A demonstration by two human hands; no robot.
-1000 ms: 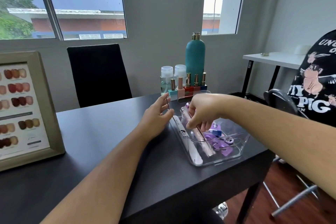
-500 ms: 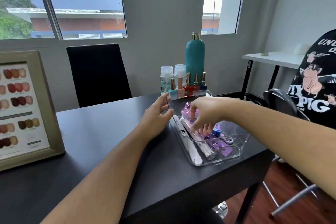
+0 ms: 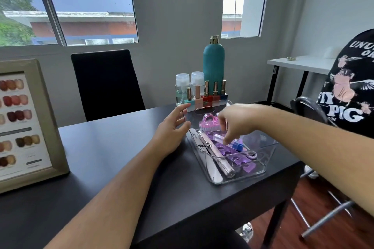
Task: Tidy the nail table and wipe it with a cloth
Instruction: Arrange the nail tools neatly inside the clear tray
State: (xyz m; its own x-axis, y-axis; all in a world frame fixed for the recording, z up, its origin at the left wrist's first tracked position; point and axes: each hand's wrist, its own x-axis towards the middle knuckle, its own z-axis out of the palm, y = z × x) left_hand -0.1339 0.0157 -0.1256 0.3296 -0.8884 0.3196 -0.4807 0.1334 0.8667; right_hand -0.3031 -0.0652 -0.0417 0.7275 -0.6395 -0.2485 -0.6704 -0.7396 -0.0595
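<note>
At lower right of centre a clear plastic organiser tray (image 3: pixel 238 178) sits on the black nail table (image 3: pixel 105 157). It holds a white nail file (image 3: pixel 210 164), a pink pen-shaped tool (image 3: pixel 217 156), purple toe separators (image 3: pixel 241 159) and a pink nail brush (image 3: pixel 208 123) at its far end. The right hand (image 3: pixel 236 121) reaches in, fingers bunched downward near a small blue brush (image 3: pixel 235 145); whether they grip anything is unclear. The left hand (image 3: pixel 172 133) rests beside the tray's left wall, fingers loosely spread. Beyond stand nail polish bottles (image 3: pixel 206 95), two clear pump bottles (image 3: pixel 190 85) and a teal bottle (image 3: pixel 213 64). No cloth is visible.

A black chair (image 3: pixel 107 85) stands behind the table, under windows (image 3: pixel 66 4).
</note>
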